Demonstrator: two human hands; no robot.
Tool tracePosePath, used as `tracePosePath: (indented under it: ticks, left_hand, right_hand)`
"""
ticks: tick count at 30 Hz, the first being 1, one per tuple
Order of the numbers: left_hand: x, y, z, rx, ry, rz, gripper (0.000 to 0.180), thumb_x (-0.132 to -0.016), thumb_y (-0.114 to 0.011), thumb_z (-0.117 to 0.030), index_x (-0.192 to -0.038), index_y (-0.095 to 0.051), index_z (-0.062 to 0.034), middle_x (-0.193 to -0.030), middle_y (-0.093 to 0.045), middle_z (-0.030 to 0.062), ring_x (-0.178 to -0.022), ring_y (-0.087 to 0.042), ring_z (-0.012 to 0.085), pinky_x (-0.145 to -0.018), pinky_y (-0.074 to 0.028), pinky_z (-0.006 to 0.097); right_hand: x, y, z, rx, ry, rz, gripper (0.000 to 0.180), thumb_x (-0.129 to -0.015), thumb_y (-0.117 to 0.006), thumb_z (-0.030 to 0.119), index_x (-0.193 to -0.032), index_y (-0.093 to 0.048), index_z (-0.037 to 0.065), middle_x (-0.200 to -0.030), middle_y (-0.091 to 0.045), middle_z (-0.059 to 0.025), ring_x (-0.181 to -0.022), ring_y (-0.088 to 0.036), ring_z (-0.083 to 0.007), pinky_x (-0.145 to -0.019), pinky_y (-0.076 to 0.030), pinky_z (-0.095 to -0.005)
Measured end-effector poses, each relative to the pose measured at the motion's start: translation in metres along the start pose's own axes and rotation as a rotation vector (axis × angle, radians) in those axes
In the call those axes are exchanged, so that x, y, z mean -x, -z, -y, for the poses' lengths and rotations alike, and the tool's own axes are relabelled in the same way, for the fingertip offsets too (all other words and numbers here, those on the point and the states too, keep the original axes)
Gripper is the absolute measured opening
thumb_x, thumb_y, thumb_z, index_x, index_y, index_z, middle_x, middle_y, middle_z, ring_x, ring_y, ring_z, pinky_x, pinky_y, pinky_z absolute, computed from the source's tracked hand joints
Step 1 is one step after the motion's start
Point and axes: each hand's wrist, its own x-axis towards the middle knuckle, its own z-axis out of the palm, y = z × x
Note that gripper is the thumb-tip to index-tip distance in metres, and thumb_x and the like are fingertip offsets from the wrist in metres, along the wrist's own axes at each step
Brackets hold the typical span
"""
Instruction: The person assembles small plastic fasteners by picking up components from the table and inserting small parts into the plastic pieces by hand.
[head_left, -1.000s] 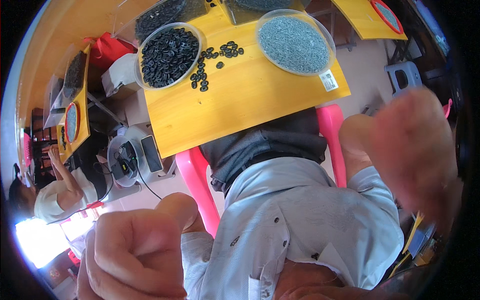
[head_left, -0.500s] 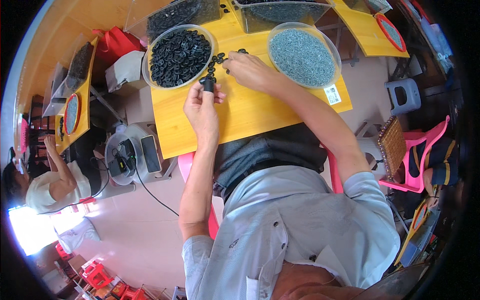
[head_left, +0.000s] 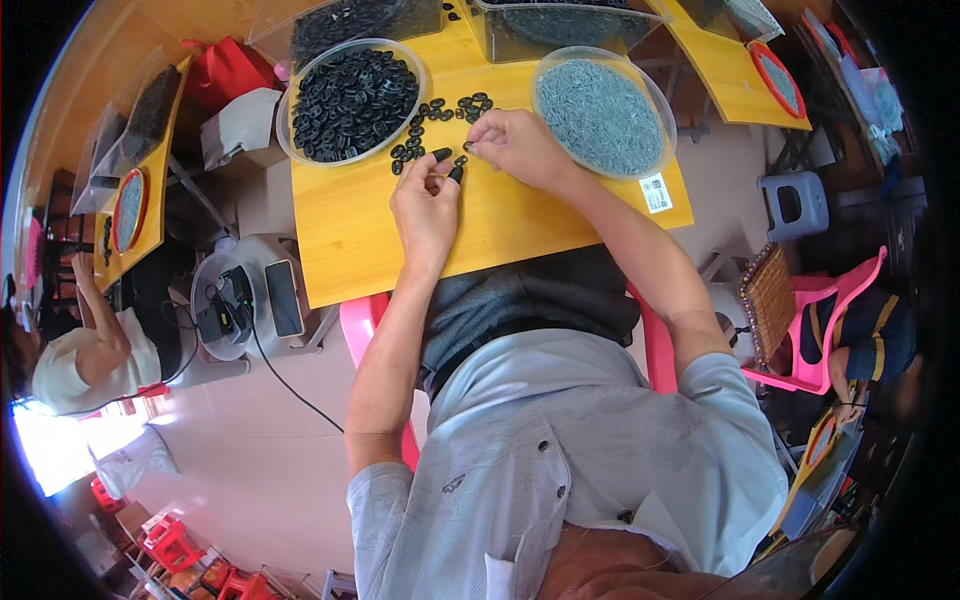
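**Closer together than a moment ago**

The left hand (head_left: 425,212) holds its black-capped thumb and forefinger apart; half a second ago they were close together. I see nothing gripped between them. Just beside it, the right hand (head_left: 517,147) has its fingertips bunched; whether they pinch anything, I cannot tell. It has drawn back from the loose black oval pieces (head_left: 398,153), which lie scattered beyond both hands on the yellow table (head_left: 350,235). Farther out stand a clear tub (head_left: 284,122) heaped with black pieces and, rightward, one of silvery bits (head_left: 600,115).
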Motion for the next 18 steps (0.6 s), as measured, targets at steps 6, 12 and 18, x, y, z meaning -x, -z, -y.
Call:
tracePosePath:
  ticks: [6,12,18]
  left_hand:
    - [-0.009,-0.002,-0.011,-0.55,-0.383,0.061,0.019,-0.081,-0.062,0.0,-0.099,-0.066,0.0035,-0.09,-0.063,0.0216,-0.085,-0.063,0.0387,-0.075,-0.052,0.044]
    - [-0.027,0.002,-0.014,-0.718,-0.435,0.204,0.016,-0.079,-0.064,-0.002,-0.094,-0.067,0.0033,-0.091,-0.065,0.0227,-0.086,-0.063,0.0398,-0.077,-0.049,0.046]
    - [-0.034,-0.001,-0.031,-0.793,-0.334,0.296,0.015,-0.078,-0.065,0.0,-0.092,-0.067,0.0048,-0.092,-0.065,0.0225,-0.089,-0.064,0.0394,-0.081,-0.05,0.045]
  right_hand:
    - [0.002,0.009,-0.019,0.492,0.215,-0.093,0.016,-0.083,-0.066,0.014,-0.09,-0.068,-0.001,-0.082,-0.068,-0.0149,-0.073,-0.067,-0.0276,-0.068,-0.052,-0.0372]
    - [0.016,0.006,-0.018,0.619,0.51,-0.277,0.014,-0.085,-0.064,0.015,-0.089,-0.068,0.002,-0.087,-0.067,-0.0159,-0.083,-0.065,-0.0334,-0.073,-0.051,-0.0416]
    - [0.043,0.071,0.023,0.652,0.261,-0.414,0.012,-0.084,-0.063,0.012,-0.091,-0.07,0.004,-0.083,-0.069,-0.0136,-0.081,-0.067,-0.0314,-0.073,-0.052,-0.0398]
